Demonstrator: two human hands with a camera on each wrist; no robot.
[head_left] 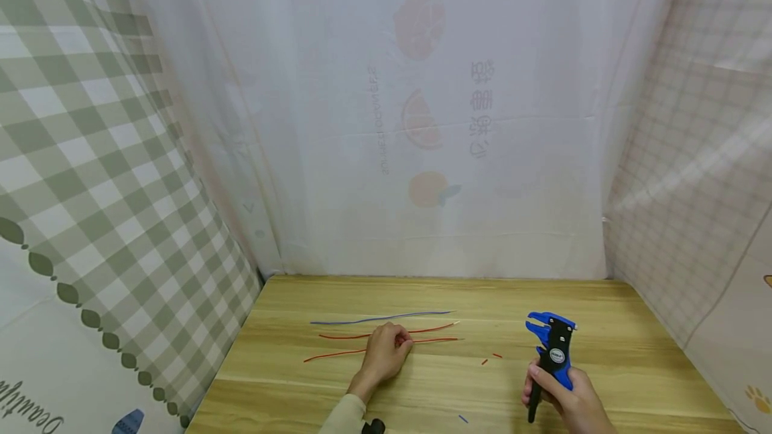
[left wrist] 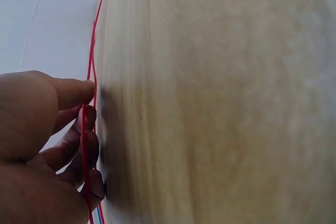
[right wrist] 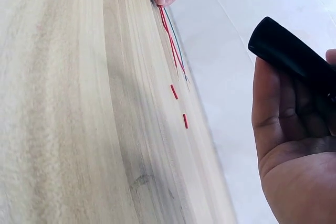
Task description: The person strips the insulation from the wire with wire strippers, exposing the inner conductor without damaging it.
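In the head view my left hand (head_left: 384, 352) is low over the table, pinching the nearer red wire (head_left: 435, 340) about its middle. The left wrist view shows that red wire (left wrist: 85, 145) running between thumb and fingers. A second red wire (head_left: 344, 337) lies just beyond, partly hidden by the hand, and a blue wire (head_left: 386, 318) lies farther back. Bare metal tips show at the wires' right ends. My right hand (head_left: 571, 395) grips a blue and black wire stripper (head_left: 556, 347) by its handles, jaws pointing up and away. One black handle (right wrist: 294, 51) fills the right wrist view's edge.
Two short red insulation pieces (head_left: 497, 355) lie on the wooden table (head_left: 289, 394) between the hands. A small blue piece (head_left: 463, 418) is near the front. A white curtain (head_left: 512, 240) hangs behind the table, with a green checked cloth (head_left: 120, 173) on the left.
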